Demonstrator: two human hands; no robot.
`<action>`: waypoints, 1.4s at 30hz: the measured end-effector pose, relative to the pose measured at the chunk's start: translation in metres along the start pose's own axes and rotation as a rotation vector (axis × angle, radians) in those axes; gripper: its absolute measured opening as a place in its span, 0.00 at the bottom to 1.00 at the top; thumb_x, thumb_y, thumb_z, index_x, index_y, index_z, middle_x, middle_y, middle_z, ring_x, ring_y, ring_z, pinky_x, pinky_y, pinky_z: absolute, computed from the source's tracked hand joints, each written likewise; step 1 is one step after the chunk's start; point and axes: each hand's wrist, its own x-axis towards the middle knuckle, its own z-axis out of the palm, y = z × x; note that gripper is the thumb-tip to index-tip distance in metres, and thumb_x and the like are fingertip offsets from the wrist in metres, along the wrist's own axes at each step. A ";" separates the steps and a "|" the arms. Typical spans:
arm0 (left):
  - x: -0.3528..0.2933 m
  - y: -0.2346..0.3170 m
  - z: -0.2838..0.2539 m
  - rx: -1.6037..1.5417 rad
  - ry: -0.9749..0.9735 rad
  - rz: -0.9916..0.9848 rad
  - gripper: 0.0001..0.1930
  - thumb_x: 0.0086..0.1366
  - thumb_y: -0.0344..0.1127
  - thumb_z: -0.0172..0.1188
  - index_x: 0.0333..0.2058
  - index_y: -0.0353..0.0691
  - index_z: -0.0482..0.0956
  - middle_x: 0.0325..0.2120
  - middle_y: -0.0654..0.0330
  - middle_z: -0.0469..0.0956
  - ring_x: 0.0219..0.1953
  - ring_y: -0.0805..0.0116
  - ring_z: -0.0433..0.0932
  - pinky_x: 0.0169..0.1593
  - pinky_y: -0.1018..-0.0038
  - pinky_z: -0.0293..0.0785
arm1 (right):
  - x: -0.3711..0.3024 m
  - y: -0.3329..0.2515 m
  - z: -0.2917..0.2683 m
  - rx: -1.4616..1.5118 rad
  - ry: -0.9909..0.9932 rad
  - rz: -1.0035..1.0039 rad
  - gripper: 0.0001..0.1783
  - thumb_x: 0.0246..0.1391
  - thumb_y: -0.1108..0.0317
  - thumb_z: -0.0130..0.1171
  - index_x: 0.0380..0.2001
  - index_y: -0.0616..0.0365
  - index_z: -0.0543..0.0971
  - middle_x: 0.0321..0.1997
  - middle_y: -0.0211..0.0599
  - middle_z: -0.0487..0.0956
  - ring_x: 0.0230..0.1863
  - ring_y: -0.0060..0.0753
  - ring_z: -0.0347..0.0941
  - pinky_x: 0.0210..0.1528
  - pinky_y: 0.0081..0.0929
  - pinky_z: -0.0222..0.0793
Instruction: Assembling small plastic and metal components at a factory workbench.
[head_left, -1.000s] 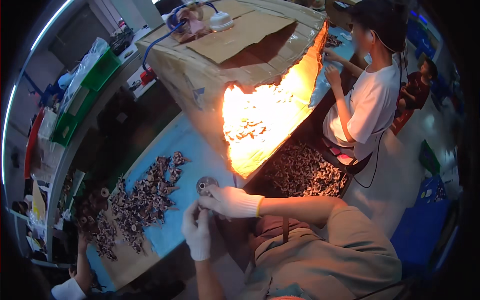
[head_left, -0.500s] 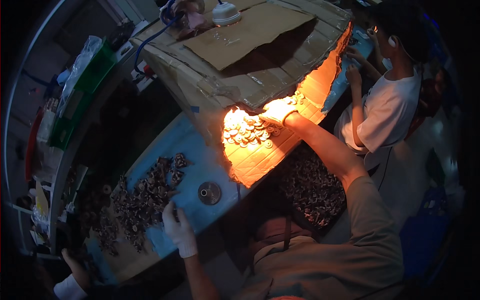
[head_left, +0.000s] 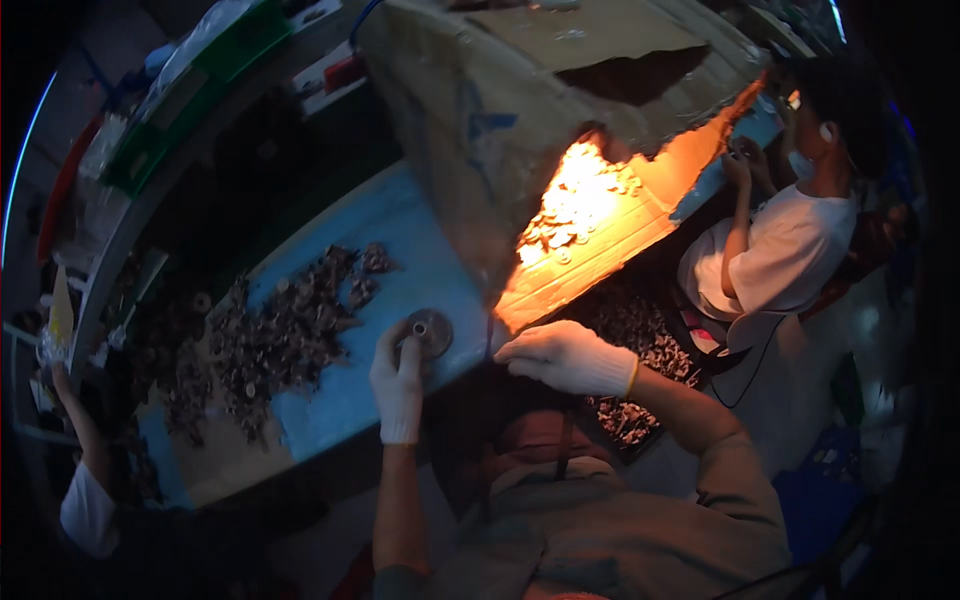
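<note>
My left hand [head_left: 397,390], in a white glove, is at the left rim of a dark round disc [head_left: 432,343] with a small pale ring at its centre. Thumb and fingers close against the disc's edge, and the disc lies flat on the blue tabletop [head_left: 330,440]. My right hand [head_left: 572,358], gloved too, hangs at the table's near edge, right of the disc. Its fingertips are pinched together; whatever is between them is too small to make out. Left of the disc spreads a heap of dark, knobbly small parts [head_left: 300,330].
A cardboard box [head_left: 450,140] with a torn opening stands on the table, brightly lit inside. Small pale rings [head_left: 575,215] are piled there. Below lies a container of small parts [head_left: 630,420]. A co-worker [head_left: 790,240] sits at right; another person's arm [head_left: 85,430] shows at left.
My right hand has come out of the lit box, back toward the disc. My left hand has moved from beside the dark parts to the disc's rim. The view has shifted.
</note>
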 end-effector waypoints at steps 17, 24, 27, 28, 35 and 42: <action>0.017 -0.028 -0.014 -0.209 -0.029 0.035 0.21 0.80 0.41 0.56 0.59 0.31 0.81 0.41 0.59 0.85 0.32 0.77 0.81 0.35 0.78 0.79 | 0.128 -0.013 0.104 -0.459 0.308 -0.295 0.19 0.54 0.61 0.66 0.49 0.53 0.79 0.47 0.39 0.81 0.50 0.49 0.80 0.53 0.45 0.76; 0.024 -0.011 0.004 -0.167 -0.049 -0.033 0.19 0.78 0.39 0.59 0.58 0.29 0.81 0.40 0.60 0.85 0.31 0.78 0.80 0.34 0.80 0.76 | 0.090 -0.019 0.096 -0.423 0.607 -0.358 0.30 0.56 0.61 0.68 0.61 0.59 0.77 0.62 0.46 0.79 0.59 0.50 0.79 0.59 0.42 0.77; 0.029 -0.002 0.010 -0.129 -0.101 -0.043 0.18 0.78 0.38 0.61 0.57 0.30 0.81 0.38 0.60 0.85 0.30 0.79 0.78 0.32 0.81 0.74 | 0.044 -0.012 0.087 -0.153 0.568 -0.287 0.23 0.57 0.64 0.69 0.55 0.55 0.80 0.57 0.46 0.83 0.55 0.52 0.81 0.58 0.47 0.77; 0.032 0.004 0.012 -0.115 -0.156 -0.130 0.18 0.77 0.38 0.61 0.56 0.30 0.82 0.37 0.60 0.85 0.29 0.79 0.78 0.31 0.82 0.72 | 0.017 0.002 0.085 -0.138 0.533 -0.308 0.21 0.59 0.63 0.68 0.54 0.57 0.81 0.51 0.45 0.84 0.50 0.50 0.82 0.55 0.47 0.78; 0.046 -0.009 -0.008 -0.219 -0.218 -0.217 0.16 0.78 0.38 0.62 0.54 0.30 0.82 0.36 0.58 0.86 0.29 0.78 0.79 0.29 0.82 0.70 | -0.125 0.180 0.048 -0.622 0.359 0.927 0.34 0.60 0.53 0.68 0.65 0.57 0.73 0.59 0.49 0.77 0.61 0.54 0.75 0.58 0.51 0.77; 0.036 0.004 0.009 -0.134 -0.214 -0.222 0.16 0.78 0.39 0.62 0.54 0.31 0.82 0.36 0.60 0.86 0.30 0.80 0.78 0.31 0.82 0.71 | -0.149 0.254 0.076 -0.564 0.294 1.026 0.26 0.57 0.62 0.71 0.58 0.57 0.78 0.57 0.49 0.80 0.62 0.55 0.76 0.61 0.52 0.79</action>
